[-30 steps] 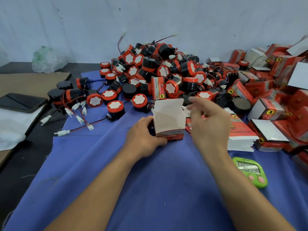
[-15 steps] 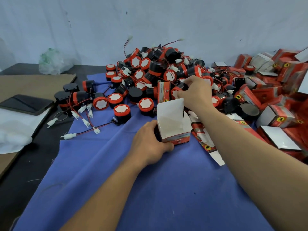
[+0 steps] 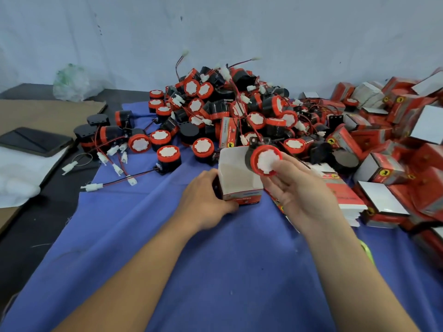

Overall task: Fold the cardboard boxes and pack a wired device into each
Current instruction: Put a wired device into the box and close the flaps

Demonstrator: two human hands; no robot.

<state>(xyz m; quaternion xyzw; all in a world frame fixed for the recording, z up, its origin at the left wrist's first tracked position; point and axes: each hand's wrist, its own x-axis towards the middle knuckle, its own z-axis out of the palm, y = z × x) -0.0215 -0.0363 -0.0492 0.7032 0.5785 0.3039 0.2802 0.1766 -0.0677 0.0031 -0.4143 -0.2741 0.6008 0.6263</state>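
Observation:
An open cardboard box [image 3: 236, 174], white inside and red outside, stands upright on the blue cloth [image 3: 215, 259]. My left hand [image 3: 206, 202] grips its left side near the base. My right hand [image 3: 297, 188] pinches a wired device [image 3: 265, 160], a black cylinder with a red rim and white face, just above the box's right edge. Its red wire trails back to the pile. Behind lies a big pile of wired devices [image 3: 227, 109].
Folded red boxes [image 3: 395, 130] are heaped at the right, and a stack of flat box blanks [image 3: 340, 195] lies beside my right hand. A phone [image 3: 33, 140] and brown cardboard [image 3: 48, 111] lie at the left. A plastic bag [image 3: 70, 82] sits by the wall.
My right hand reached into the device pile, took one wired device and brought it back to the box's open top. My left hand kept hold of the box.

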